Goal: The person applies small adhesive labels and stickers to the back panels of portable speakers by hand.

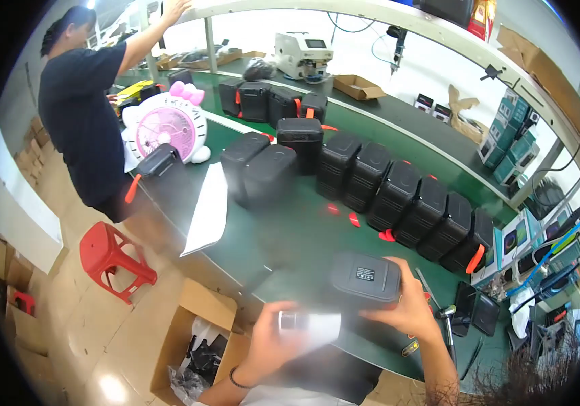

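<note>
My right hand (pixel 415 302) is closed round a black box-shaped device (pixel 348 276), whose face with a dark printed label is turned up. The device is tilted just above the near edge of the green worktable (pixel 273 237). Lower and to the left, my left hand (pixel 273 342) grips a white flat piece (pixel 323 326) with a silvery-grey end, partly blurred, so its exact kind cannot be made out. The two held things are close together. Beyond them stands a curved row of similar black devices (pixel 392 195), several with red straps.
A white sheet (pixel 207 211) lies on the table beside a pink and white fan (pixel 168 128). At right are a hammer (pixel 448 321) and black panels (pixel 474 308). An open carton (pixel 198 338) and red stool (pixel 115 260) stand at left. A person (pixel 90 108) stands far left.
</note>
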A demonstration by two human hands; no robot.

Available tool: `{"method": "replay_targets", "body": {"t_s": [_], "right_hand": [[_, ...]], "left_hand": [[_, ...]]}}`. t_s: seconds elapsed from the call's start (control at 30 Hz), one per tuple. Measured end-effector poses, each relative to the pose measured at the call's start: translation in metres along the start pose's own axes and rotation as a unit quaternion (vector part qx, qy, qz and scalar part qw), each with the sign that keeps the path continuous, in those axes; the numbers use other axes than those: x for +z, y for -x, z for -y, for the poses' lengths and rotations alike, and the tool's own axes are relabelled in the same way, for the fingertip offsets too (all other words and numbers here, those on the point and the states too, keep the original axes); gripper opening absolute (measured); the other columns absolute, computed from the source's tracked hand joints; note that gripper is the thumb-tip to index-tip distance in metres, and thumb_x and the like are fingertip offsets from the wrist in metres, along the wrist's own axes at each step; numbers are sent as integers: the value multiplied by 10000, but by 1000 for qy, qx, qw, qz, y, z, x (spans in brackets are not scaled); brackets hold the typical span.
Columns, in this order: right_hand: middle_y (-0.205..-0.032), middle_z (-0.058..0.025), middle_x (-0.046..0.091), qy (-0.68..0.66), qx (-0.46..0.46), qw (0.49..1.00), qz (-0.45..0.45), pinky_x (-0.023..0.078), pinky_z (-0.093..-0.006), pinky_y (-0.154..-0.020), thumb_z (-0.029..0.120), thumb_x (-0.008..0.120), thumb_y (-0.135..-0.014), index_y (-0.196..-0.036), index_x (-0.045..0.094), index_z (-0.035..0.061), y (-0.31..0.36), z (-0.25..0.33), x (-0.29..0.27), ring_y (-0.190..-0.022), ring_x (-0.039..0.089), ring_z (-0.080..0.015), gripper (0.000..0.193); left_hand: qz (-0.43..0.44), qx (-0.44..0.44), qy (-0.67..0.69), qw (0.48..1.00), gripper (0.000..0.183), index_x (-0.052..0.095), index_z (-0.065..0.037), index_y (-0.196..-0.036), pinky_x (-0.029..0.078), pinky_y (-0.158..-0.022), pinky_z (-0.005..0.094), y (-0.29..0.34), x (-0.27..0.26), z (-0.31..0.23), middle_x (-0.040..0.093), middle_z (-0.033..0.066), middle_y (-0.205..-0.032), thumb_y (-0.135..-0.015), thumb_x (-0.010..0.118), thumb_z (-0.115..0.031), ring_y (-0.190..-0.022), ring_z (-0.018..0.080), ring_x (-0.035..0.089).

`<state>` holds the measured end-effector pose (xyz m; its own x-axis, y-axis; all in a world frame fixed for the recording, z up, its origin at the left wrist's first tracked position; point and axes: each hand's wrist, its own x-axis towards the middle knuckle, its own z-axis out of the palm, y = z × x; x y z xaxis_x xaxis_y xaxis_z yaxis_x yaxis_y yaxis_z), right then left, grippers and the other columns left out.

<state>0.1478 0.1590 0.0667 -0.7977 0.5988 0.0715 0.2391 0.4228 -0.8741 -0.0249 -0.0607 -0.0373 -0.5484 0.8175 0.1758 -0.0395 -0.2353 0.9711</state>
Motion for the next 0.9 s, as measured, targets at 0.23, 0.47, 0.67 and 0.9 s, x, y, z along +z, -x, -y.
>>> {"method": "replay_targets", "body": {"t_s": [0.23,0.47,0.67,0.9], "right_hand": [[-1238,-114,613,-25,-93,937,-335,532,-367,-968,84,965,-610,-1409,465,12,31,-2,-16,-1112,639,-231,946],[-1273,-86,608,-153,-179,846,-478,496,-345,-996,104,908,-731,-1419,486,-11,57,-41,-33,-1120,617,-205,816],[-1264,-86,612,-168,-198,843,-471,503,-349,-979,232,911,-767,-1406,498,-9,63,-73,-25,-1093,622,-200,798],[-1284,-116,554,-433,-128,829,-329,527,-366,-889,245,834,-842,-1324,506,36,72,-26,68,-1080,608,-214,619]], "left_hand": [[-37,76,21,996,517,501,-18,-1387,486,-1025,339,-51,4,-28,605,104,-1265,-909,696,3,-1171,185,595],[10,74,-73,995,588,369,1,-1452,469,-1030,349,-164,75,36,562,117,-1293,-990,699,-155,-1186,182,564],[-18,153,-285,946,878,193,28,-1559,271,-1219,477,-136,78,7,358,236,-1566,-935,759,-220,-1468,376,363],[196,94,1,976,1363,-9,-143,-1662,291,-1228,486,-43,58,-38,191,160,-1677,-724,972,-271,-1501,308,330]]}}
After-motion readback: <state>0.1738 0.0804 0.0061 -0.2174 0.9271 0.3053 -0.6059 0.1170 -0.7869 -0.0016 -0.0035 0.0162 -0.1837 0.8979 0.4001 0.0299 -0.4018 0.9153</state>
